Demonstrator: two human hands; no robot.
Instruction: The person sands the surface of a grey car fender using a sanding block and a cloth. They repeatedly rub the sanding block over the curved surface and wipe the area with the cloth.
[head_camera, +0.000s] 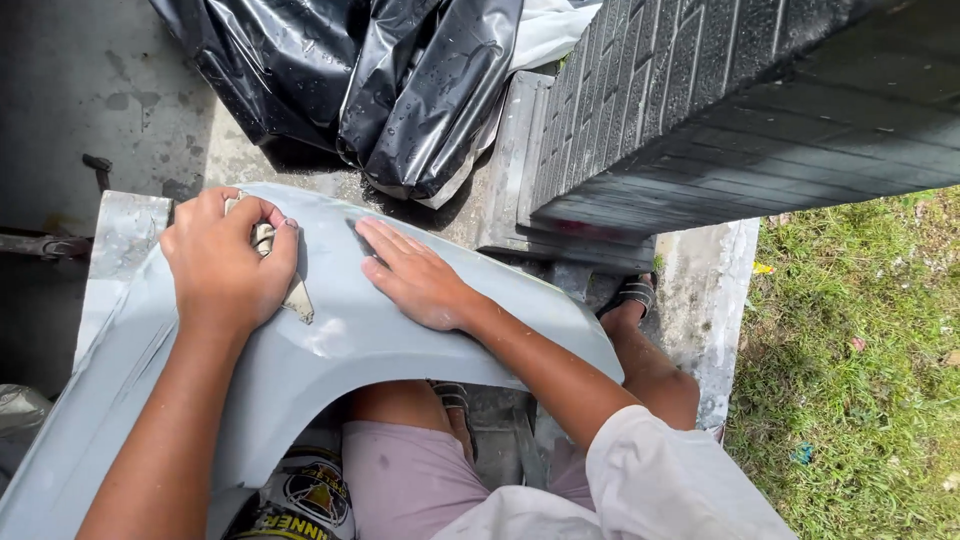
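Outdoors on wet concrete (90, 90), a curved grey car body panel (400, 340) arches over the person's knees. On the panel's top, the left hand (225, 265) has its fingers curled around a folded piece of sandpaper (297, 295). Just beside it, the right hand (415, 280) lies flat, fingers extended, holding nothing. Black plastic sheeting (400, 80) lies beyond the panel.

white sleeve (665, 480) | mauve shorts (405, 480) | dark strapped sandals (632, 293)
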